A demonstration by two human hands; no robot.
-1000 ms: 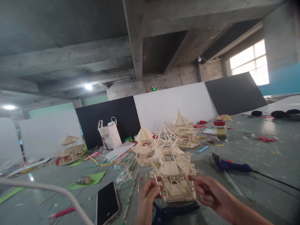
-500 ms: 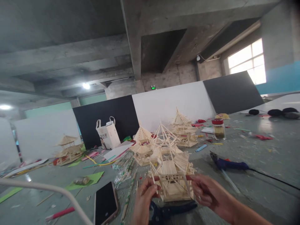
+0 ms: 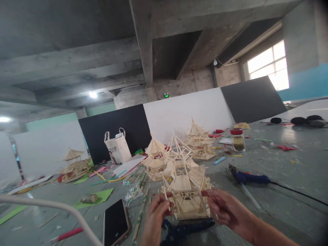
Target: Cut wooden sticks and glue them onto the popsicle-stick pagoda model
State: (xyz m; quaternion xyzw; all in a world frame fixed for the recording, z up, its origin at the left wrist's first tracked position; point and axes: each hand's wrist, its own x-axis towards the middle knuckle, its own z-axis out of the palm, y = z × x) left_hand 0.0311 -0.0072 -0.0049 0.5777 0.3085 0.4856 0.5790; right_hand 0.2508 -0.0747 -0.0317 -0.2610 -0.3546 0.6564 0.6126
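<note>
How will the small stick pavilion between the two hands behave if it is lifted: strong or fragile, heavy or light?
The stick pavilion is probably light, being thin sticks with open gaps. It looks fragile: the roof spars are bare and slender. The left hand and right hand grip it by the sides, so lifting it from the base seems safest.

Craft workshop in raw industrial hall: bare concrete ceiling beams (image 3: 143,44) across upper frame, black and white partition boards (image 3: 179,116) mid-frame. Stick-built pavilion models (image 3: 197,140) at centre and left, glue gun (image 3: 249,177) at right, paper scraps (image 3: 98,194) and stick offcuts littering grey work surface (image 3: 294,171).
</note>
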